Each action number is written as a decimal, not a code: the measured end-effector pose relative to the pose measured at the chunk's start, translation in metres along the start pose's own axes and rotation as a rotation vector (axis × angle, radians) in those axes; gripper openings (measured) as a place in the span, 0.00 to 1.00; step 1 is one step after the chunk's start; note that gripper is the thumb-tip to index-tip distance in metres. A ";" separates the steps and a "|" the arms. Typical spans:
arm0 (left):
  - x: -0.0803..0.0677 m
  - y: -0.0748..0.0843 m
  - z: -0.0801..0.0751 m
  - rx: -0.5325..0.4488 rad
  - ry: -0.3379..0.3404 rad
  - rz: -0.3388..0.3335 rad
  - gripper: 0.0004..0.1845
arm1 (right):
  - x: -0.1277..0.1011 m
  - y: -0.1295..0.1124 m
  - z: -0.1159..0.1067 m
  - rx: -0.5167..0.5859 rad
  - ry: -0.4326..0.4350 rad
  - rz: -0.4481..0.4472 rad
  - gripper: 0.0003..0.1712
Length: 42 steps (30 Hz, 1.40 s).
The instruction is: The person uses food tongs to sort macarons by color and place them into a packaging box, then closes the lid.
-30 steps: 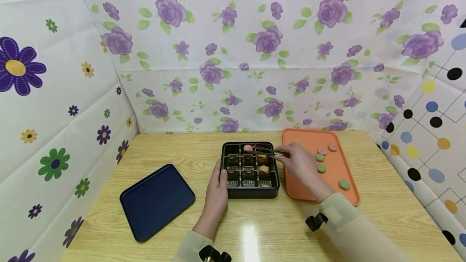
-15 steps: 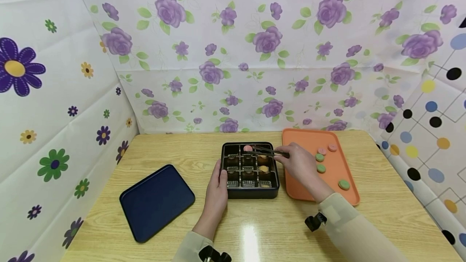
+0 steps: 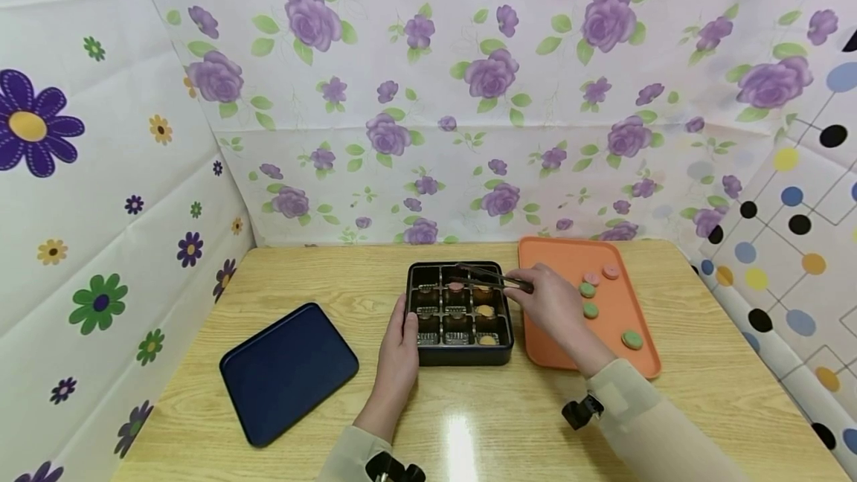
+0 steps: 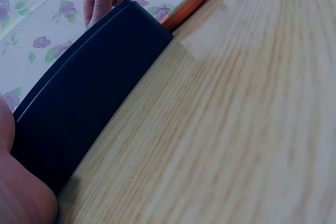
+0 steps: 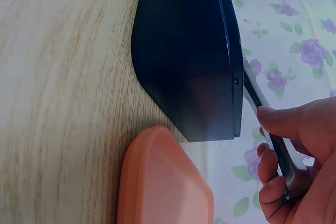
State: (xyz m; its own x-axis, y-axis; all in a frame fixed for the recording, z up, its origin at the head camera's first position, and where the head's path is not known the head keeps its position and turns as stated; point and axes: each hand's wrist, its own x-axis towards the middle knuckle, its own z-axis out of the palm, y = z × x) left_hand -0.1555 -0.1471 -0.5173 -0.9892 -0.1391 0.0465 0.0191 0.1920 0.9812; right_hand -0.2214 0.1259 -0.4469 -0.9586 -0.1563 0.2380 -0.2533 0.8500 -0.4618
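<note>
Nearest the person, on the wooden worktop (image 3: 509,422), the left hand (image 3: 399,352) lies flat with straight fingers against the left wall of the black compartment box (image 3: 460,311), touching it and gripping nothing. Just right of that box the right hand (image 3: 550,297) pinches a pair of dark tongs (image 3: 492,279), fingers and thumb curled round the handle; the right wrist view shows the same grip above the box's rim. The tongs reach left from this hand over the box's far row, and whether their tips hold anything cannot be told.

A pink disc (image 3: 456,287) sits in the middle compartment, below the tong tips; half a second ago it showed in the far middle compartment at the tips. Yellow pieces (image 3: 485,311) lie in the compartments nearer the right hand.

Under and beyond the right hand, the orange tray (image 3: 636,311) runs edge to edge beside the box, almost touching it, and carries green and pink discs (image 3: 588,289). Left of the left hand, well apart, lies a dark blue tray (image 3: 288,370) with open worktop between. Both hands sit where they were.
</note>
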 end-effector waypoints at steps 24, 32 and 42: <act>0.001 -0.002 0.001 0.005 0.004 -0.003 0.32 | -0.023 0.027 -0.028 0.049 0.078 0.012 0.22; 0.000 -0.004 0.001 0.011 -0.001 -0.006 0.32 | -0.032 0.044 -0.046 0.057 0.089 0.024 0.23; 0.000 -0.002 0.000 0.006 -0.006 0.003 0.32 | -0.043 0.070 -0.066 0.028 0.098 0.042 0.23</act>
State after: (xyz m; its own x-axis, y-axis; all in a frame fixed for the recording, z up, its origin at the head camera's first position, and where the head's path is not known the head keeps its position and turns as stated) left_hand -0.1554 -0.1471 -0.5195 -0.9899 -0.1329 0.0484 0.0213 0.1982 0.9799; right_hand -0.1891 0.2255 -0.4335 -0.9515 -0.0696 0.2995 -0.2177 0.8404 -0.4964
